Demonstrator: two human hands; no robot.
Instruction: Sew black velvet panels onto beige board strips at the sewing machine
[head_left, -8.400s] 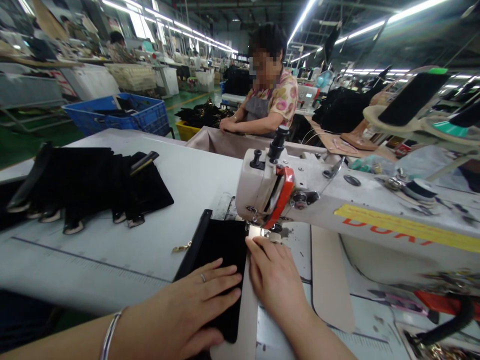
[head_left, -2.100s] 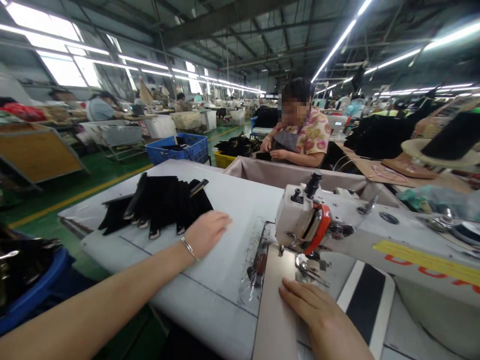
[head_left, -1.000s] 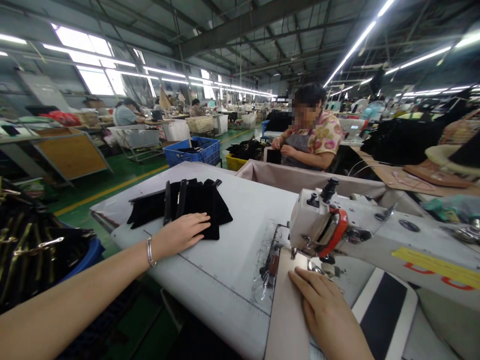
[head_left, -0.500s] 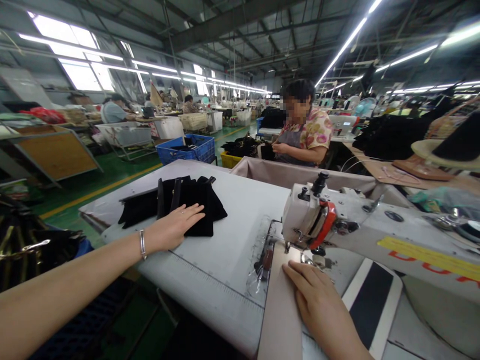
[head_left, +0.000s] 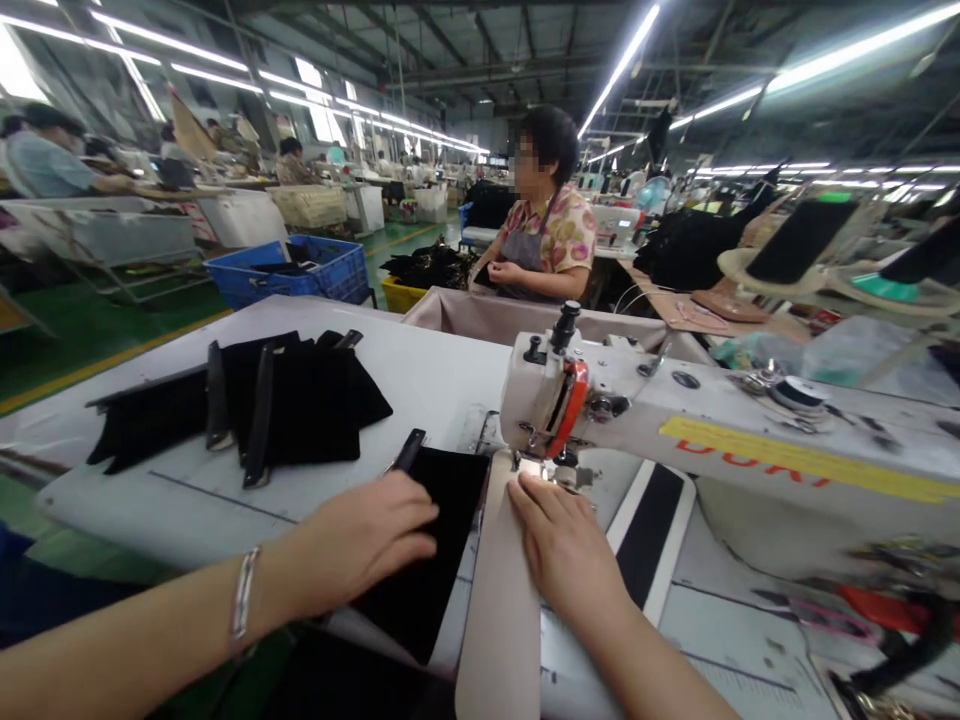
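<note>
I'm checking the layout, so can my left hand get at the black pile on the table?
Probably yes: nothing visible stands between the left hand and the black pile, though a separate black panel lies at that hand.

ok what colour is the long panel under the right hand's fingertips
Pale beige: the long panel shows best in the head view, the only one.

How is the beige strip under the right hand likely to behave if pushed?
The beige strip probably holds its shape: it lies flat with straight long edges. Its surface looks smooth, so it may slide under the right hand. Being broad and thin-looking, it seems unlikely to roll.
</note>
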